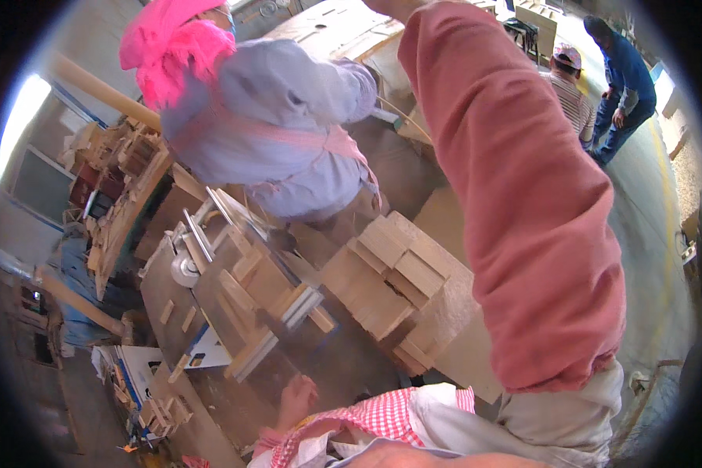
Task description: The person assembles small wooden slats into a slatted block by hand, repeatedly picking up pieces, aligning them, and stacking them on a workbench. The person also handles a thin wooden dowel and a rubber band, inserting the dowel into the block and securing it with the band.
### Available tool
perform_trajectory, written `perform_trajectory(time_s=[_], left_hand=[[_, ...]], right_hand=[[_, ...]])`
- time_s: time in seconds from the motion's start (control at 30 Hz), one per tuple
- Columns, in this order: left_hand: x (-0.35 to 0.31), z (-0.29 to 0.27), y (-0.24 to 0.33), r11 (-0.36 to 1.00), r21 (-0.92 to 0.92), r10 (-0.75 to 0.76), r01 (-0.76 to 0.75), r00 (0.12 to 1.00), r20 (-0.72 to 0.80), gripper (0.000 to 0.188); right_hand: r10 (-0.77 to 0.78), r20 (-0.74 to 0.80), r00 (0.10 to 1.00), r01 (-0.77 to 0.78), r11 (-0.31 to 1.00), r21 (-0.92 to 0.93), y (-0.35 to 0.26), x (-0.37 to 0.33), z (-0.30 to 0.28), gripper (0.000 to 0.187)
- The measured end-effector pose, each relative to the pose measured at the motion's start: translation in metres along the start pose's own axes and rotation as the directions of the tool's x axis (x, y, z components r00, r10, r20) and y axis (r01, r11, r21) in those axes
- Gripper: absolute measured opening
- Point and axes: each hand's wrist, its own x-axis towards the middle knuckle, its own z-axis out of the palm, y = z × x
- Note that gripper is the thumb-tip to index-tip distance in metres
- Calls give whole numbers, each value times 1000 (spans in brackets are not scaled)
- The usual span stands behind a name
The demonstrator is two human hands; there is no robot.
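My right arm, in a dusty pink sleeve with a pale cuff-like cloth below it, stretches up across the right of the view. My right hand (398,6) is cut off by the top edge, so its fingers are hidden. Low in the middle, my left hand (296,398) hangs beside a red-checked apron (382,417). Its fingers are loosely bent and slightly blurred, with nothing visible in them. Beyond that hand stands a saw table (168,308) with metal rails and wooden strips (238,292). To its right lies a stack of wooden boards (398,253).
A person in a grey smock and pink headscarf (281,125) stands close ahead, by a pale worktable (327,31). Two other people (628,78) are at the far right. Shelving (132,203) with wood pieces and a duct (105,90) are on the left.
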Motion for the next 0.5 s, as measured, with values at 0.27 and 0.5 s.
perform_trajectory(time_s=[0.27,0.5], left_hand=[[3,2,1,997,-57,-46,49,998,43,18],[-1,6,5,999,-30,-17,18,999,34,11]], right_hand=[[79,97,992,-91,988,128,102,-62,47,35],[324,298,898,-381,912,155,190,-235,63,36]])
